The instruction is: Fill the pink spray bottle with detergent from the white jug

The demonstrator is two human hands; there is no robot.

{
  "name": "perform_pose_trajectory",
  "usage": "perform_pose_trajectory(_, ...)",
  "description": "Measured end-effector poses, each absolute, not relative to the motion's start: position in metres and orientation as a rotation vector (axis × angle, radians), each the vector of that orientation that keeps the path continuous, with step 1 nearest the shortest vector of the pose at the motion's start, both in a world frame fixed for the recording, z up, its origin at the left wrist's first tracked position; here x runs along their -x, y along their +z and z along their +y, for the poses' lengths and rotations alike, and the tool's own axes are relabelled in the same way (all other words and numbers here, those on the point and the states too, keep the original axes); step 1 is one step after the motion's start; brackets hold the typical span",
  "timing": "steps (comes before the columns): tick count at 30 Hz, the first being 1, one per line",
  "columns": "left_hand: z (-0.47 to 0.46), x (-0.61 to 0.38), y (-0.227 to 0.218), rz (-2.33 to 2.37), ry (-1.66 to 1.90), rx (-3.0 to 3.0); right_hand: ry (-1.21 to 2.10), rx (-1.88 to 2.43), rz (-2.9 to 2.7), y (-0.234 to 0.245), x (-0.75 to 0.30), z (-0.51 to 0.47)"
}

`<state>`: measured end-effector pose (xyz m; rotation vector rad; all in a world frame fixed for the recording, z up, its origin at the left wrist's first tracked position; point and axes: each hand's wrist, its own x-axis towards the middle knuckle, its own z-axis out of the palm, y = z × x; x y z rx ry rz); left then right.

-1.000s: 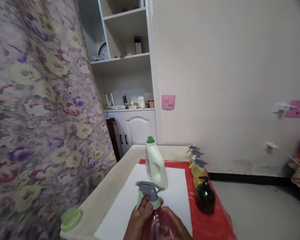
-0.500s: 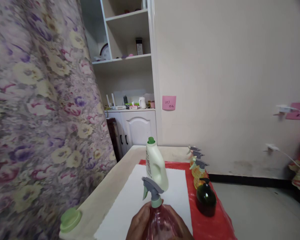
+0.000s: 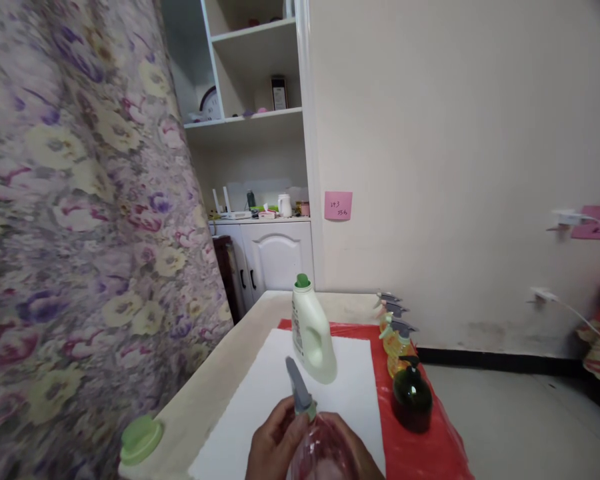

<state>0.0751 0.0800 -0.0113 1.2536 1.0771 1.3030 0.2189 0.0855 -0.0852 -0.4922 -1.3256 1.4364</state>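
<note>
Low in the head view I hold a pink see-through spray bottle (image 3: 323, 453) with a grey trigger head and a pale green collar. My left hand (image 3: 273, 443) has its thumb and fingers closed at the collar. Around the right side of the bottle's body my right hand (image 3: 353, 443) is wrapped; the lower part of the bottle is cut off by the frame. Just beyond stands a pale green detergent jug (image 3: 307, 333) with a dark green spout, upright on a white sheet (image 3: 250, 400). A light green cap (image 3: 141, 440) lies at the table's left corner.
Several spray bottles with yellow bodies (image 3: 397, 353) stand in a row on red plastic (image 3: 405, 453) along the right edge. Nearer is a dark green pump bottle (image 3: 413, 400). A floral curtain (image 3: 95, 267) hangs left, and a white cabinet (image 3: 280, 253) stands behind.
The grey spray head has turned on the bottle, so its trigger no longer shows from the side. My left hand has moved up to the collar.
</note>
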Motion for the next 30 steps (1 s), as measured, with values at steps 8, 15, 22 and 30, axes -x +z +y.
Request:
perform_pose_trajectory(8, 0.081, -0.075, -0.011, 1.053, 1.348, -1.29, 1.403, 0.507, -1.344, -0.093, -0.221, 0.086)
perform_pose_trajectory(15, 0.087, -0.071, -0.01, 0.986, 1.222, -1.277, 1.393, 0.521, -1.359, -0.088, -0.223, 0.085)
perform_pose_trajectory(22, 0.085, -0.075, -0.013, 1.039, 1.207, -1.33, 1.305, 0.616, -1.376, -0.098, -0.222, 0.087)
perform_pose_trajectory(30, 0.081, -0.078, -0.013, 0.918, 1.192, -1.189, 1.419, 0.443, -1.278, -0.104, -0.217, 0.087)
